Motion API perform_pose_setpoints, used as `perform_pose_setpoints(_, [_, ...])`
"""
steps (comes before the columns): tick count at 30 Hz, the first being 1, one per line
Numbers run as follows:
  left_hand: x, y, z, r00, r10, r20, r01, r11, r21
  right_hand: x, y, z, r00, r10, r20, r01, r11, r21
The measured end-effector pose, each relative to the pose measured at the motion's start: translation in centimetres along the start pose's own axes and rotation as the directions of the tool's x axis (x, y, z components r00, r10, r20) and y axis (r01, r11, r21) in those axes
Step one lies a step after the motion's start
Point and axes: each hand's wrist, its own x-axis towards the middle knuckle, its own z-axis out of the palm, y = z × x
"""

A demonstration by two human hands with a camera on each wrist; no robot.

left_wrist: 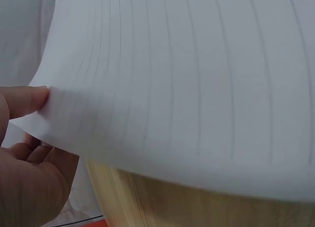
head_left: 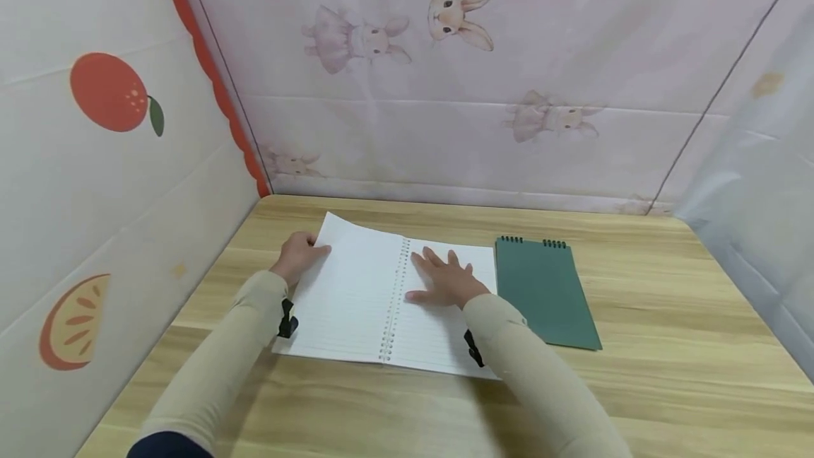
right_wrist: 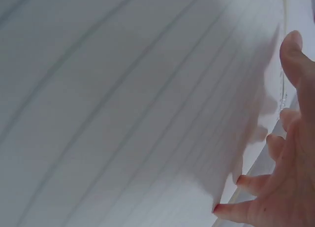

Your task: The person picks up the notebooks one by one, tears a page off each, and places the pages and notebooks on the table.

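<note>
Left hand (head_left: pixel 299 259) pinching a page edge, right hand (head_left: pixel 446 283) spread on an open notebook (head_left: pixel 356 295)

Between thumb (left_wrist: pixel 27 101) above and fingers beneath, the outer edge of the left page (left_wrist: pixel 177 84) is being pinched near its far corner. That edge is being held up in a shallow curve, with the wooden table (head_left: pixel 674 302) being shown under it in the left wrist view. Whether one leaf or several are being gripped cannot be told. On the other side of the spiral binding (head_left: pixel 396 302), the ruled right page (head_left: pixel 473 256) is being touched by spread fingertips; how firmly it is being pressed cannot be judged. The notebook is being kept open and flat on the table, in front of the person, and just beside its right page a green notepad (head_left: pixel 547 295) is being left untouched.

Light, limp handling is being suggested by the bend in the paper: the leaf is likely soft, a little slippery, and easily creased or torn at the binding holes if it is being pulled sideways. The best hold is being offered by the free outer edge, close to a corner, with a gentle pinch. Steadiness is best being given by flat fingers near the binding, where the notebook should be stiffest.
</note>
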Motion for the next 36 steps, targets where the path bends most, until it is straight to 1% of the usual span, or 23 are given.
perform_pose_setpoints(5, [-0.2,-0.3,0.1,1.0,-0.027,0.01,0.027,1.0,-0.015,0.1,-0.7,-0.1,1.0,0.022,-0.009,-0.023,0.998,-0.065])
perform_pose_setpoints(10, [-0.5,-0.8,0.2,0.998,-0.045,0.048,0.045,0.999,0.004,0.3,-0.6,0.1,0.999,0.047,-0.025,-0.048,0.996,-0.076])
perform_pose_setpoints(15, [-0.6,-1.3,0.3,0.998,-0.037,0.041,0.037,0.999,0.006,0.5,-0.5,0.2,0.998,0.045,-0.046,-0.048,0.996,-0.078])
perform_pose_setpoints(21, [-1.0,-1.7,0.4,0.994,-0.083,0.068,0.088,0.994,-0.067,0.5,-0.6,0.3,0.998,0.047,-0.05,-0.05,0.996,-0.072])
perform_pose_setpoints(24, [-1.2,-1.7,0.5,0.992,-0.099,0.073,0.105,0.99,-0.09,0.6,-0.6,0.3,0.997,0.055,-0.052,-0.059,0.996,-0.073])
perform_pose_setpoints(31, [-1.5,-1.5,0.6,0.993,-0.106,0.054,0.111,0.988,-0.108,0.5,-0.6,0.3,0.997,0.067,-0.049,-0.071,0.995,-0.068])
perform_pose_setpoints(36, [-1.5,-1.7,0.7,0.991,-0.118,0.059,0.124,0.986,-0.112,0.7,-0.4,0.5,0.997,0.069,-0.042,-0.071,0.996,-0.047])
